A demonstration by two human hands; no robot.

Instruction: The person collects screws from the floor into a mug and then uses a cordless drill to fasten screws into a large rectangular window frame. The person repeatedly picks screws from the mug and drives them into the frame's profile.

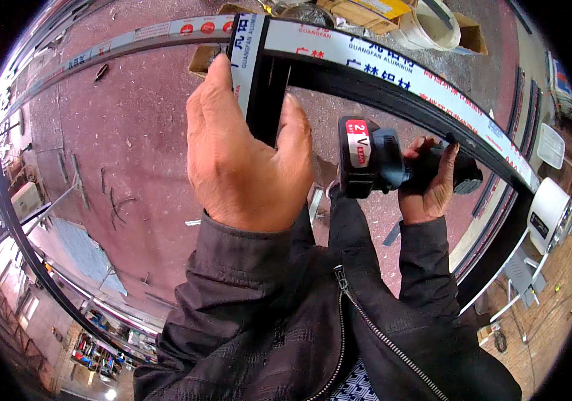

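Note:
My left hand is wrapped around a dark upright bar of an aluminium window or door frame, its fingers on one side and thumb on the other. Printed protective film in white, blue and red covers the frame's face. In my right hand is a black cordless power driver, gripped by the handle. Its battery pack with a red label faces left, and the tool sits just below the long top bar. The tool's front end is partly hidden by my fingers and the frame.
Cardboard boxes and a white bucket stand beyond the frame. At the right are a white cylinder-shaped object and a clear plastic tub. Scraps lie on the reddish floor; a long dark rail curves along the left.

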